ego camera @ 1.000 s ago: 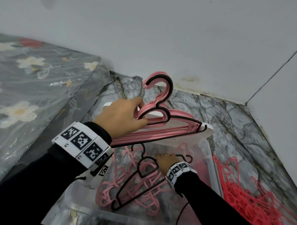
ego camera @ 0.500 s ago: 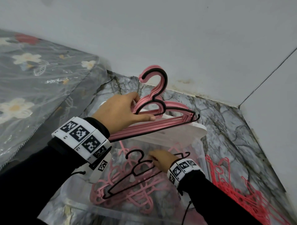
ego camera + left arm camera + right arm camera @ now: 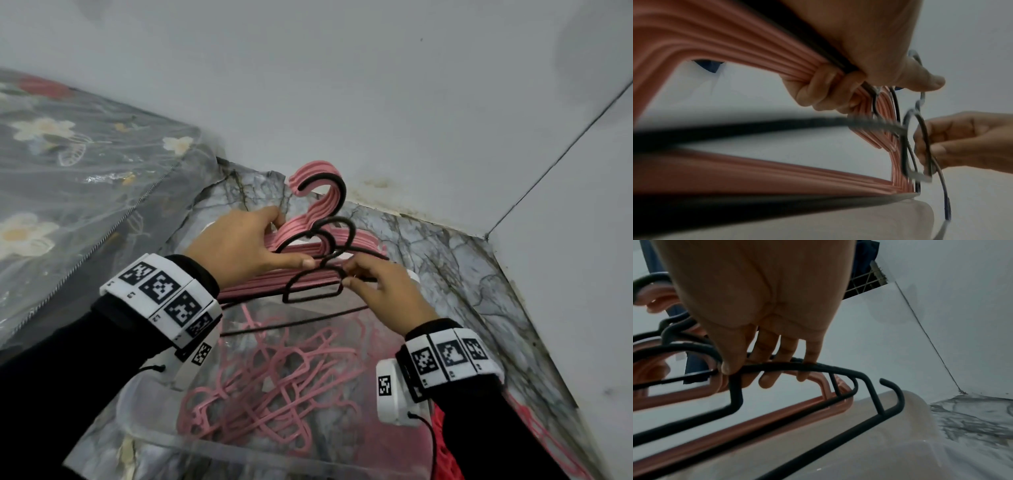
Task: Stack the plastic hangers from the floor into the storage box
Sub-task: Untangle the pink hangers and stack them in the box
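Item one: the left hand (image 3: 239, 250), which we hold above the far end of the storage box (image 3: 164, 428). Its fingers (image 3: 824, 87) are curled tight round a bundle of pink hangers (image 3: 318, 209), gripping just below the hooks, thumb laid along the near side. The bundle stands neatly aligned, hooks upward, with one dark hanger on its near face.

Item two: the right hand (image 3: 387, 294), raised beside the left. Its thumb and fingers (image 3: 768, 369) pinch the shoulder bar of a single black hanger (image 3: 315, 287), which we hold against the near side of the bundle, its hook lying just below the pink hooks. The right wrist view shows the black frame in front of the pink ones and partly overlapping them; whether it is fully seated against the stack we cannot tell.

Item three: the storage box, clear plastic with a pale rim, standing on the marbled floor (image 3: 462, 260) in a corner of white walls. In it lies a loose tangle of pink hangers (image 3: 274, 383), unaligned and crossing one another.

Item four: a heap of red hangers (image 3: 445, 442) on the floor to the right of the box, largely hidden behind our right sleeve.

Item five: a grey flowered covering under clear plastic (image 3: 68, 178) to the left of the box.

Both wrists carry white bands with black square markers.
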